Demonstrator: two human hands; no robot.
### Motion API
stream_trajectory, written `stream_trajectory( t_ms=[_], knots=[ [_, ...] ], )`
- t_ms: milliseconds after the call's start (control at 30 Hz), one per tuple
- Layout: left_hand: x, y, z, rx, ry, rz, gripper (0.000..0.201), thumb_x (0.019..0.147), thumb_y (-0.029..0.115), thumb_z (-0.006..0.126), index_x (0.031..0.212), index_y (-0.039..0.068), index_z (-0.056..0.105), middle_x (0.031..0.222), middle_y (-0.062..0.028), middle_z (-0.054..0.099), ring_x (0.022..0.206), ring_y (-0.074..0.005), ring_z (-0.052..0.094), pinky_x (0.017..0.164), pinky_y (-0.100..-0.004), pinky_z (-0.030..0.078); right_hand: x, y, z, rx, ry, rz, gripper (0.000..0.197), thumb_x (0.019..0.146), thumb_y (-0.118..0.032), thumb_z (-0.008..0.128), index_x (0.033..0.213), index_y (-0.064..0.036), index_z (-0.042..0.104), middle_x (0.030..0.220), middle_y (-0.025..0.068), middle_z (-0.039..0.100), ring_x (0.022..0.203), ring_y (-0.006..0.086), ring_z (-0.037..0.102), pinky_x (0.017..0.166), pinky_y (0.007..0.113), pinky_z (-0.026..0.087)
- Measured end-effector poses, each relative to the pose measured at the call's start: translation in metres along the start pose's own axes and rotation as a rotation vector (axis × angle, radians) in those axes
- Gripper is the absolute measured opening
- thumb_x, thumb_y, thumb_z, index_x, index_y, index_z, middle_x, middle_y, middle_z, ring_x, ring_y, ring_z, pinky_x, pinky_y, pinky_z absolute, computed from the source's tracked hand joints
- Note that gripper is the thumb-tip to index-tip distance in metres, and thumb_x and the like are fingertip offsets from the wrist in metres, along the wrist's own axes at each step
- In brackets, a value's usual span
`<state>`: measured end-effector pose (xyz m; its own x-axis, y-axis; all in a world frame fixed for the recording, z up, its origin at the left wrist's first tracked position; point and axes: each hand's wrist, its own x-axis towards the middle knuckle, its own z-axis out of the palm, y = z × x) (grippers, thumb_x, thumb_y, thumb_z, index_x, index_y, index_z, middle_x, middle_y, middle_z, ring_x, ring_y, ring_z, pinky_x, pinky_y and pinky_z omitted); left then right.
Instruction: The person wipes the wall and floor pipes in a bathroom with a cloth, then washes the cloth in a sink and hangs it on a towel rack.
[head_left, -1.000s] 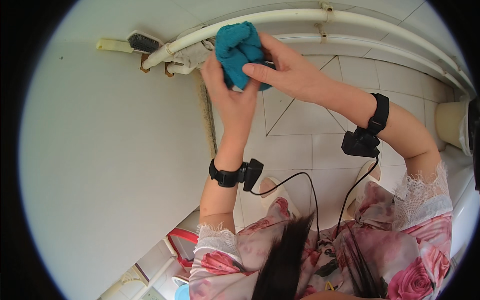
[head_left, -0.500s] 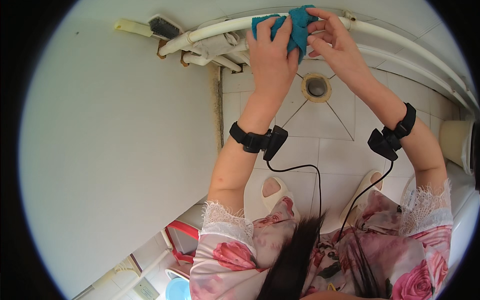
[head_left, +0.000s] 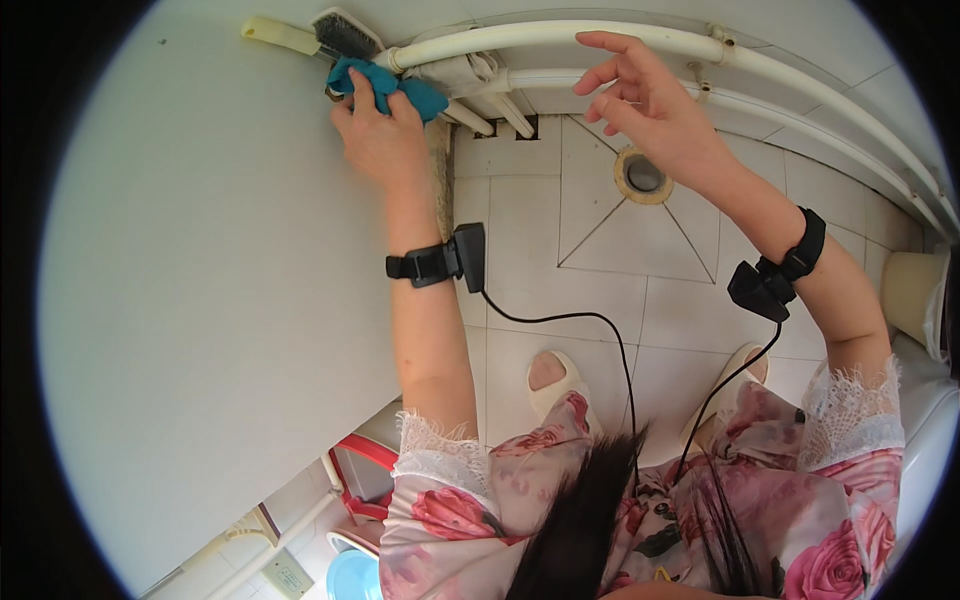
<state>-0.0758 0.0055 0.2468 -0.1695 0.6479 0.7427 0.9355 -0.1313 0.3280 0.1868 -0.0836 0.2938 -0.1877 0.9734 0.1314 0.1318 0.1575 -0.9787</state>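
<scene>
My left hand (head_left: pixel 383 135) is closed on a teal cloth (head_left: pixel 420 97), pressing it against the left end of the white pipes, where they meet the pale wall panel. Part of the cloth hangs out to the right of my fingers. The upper pipe (head_left: pixel 560 35) runs in a curve from there to the far right. My right hand (head_left: pixel 645 105) hangs in the air over the pipes and the floor drain, fingers apart and holding nothing. Just beyond my left hand lies a brush (head_left: pixel 345 36) with dark bristles and a pale yellow handle.
A grey-white rag (head_left: pixel 455 72) is draped on the pipes right of the cloth. A round floor drain (head_left: pixel 642 176) sits in the tiled floor. To the right stands a cream bin (head_left: pixel 912 297); at lower left are a red-framed item (head_left: pixel 362 470) and a blue basin (head_left: pixel 352 577).
My left hand has slid left along the pipe with the teal cloth to its end. My right hand has come away from the cloth and stays over the pipes.
</scene>
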Motion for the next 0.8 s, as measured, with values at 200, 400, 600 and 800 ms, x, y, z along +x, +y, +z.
stream_trajectory(
  t_ms=[200,400,600,800],
  knots=[
    [-0.006,-0.002,0.005,0.014,0.023,0.138,0.040,0.079,0.025,0.063,0.117,0.014,0.065,0.097,-0.0084,0.058,0.070,-0.0281,0.062,0.053,-0.0392,0.050,-0.003,0.004,0.000,0.006,-0.057,0.029,0.049,0.086,-0.007,0.049,0.134,-0.0093,0.040,0.103,0.0056,0.054,0.083,0.0118,0.057,0.072,0.027,0.044],
    [0.011,-0.010,0.001,0.322,-0.033,-0.006,0.037,0.078,0.027,0.064,0.112,0.015,0.067,0.091,-0.0075,0.060,0.062,-0.0290,0.062,0.048,-0.0388,0.049,-0.002,0.005,0.004,-0.088,-0.118,0.054,0.049,0.088,-0.008,0.044,0.136,-0.0130,0.040,0.108,0.0058,0.052,0.086,0.0104,0.054,0.076,0.027,0.045],
    [0.010,-0.013,0.001,0.254,0.047,0.171,0.035,0.077,0.027,0.064,0.109,0.015,0.068,0.084,-0.0078,0.061,0.061,-0.0280,0.062,0.045,-0.0388,0.047,-0.002,0.007,0.004,-0.104,-0.155,0.065,0.050,0.087,-0.008,0.044,0.136,-0.0131,0.040,0.108,0.0058,0.052,0.085,0.0101,0.054,0.076,0.026,0.045],
    [-0.003,-0.025,-0.007,0.413,-0.373,0.052,0.035,0.075,0.027,0.065,0.106,0.012,0.069,0.084,-0.0134,0.065,0.071,-0.0326,0.064,0.060,-0.0417,0.051,-0.005,0.007,0.000,-0.107,-0.182,0.094,0.049,0.087,-0.009,0.044,0.135,-0.0131,0.041,0.107,0.0051,0.052,0.084,0.0097,0.053,0.076,0.026,0.045]
  ],
)
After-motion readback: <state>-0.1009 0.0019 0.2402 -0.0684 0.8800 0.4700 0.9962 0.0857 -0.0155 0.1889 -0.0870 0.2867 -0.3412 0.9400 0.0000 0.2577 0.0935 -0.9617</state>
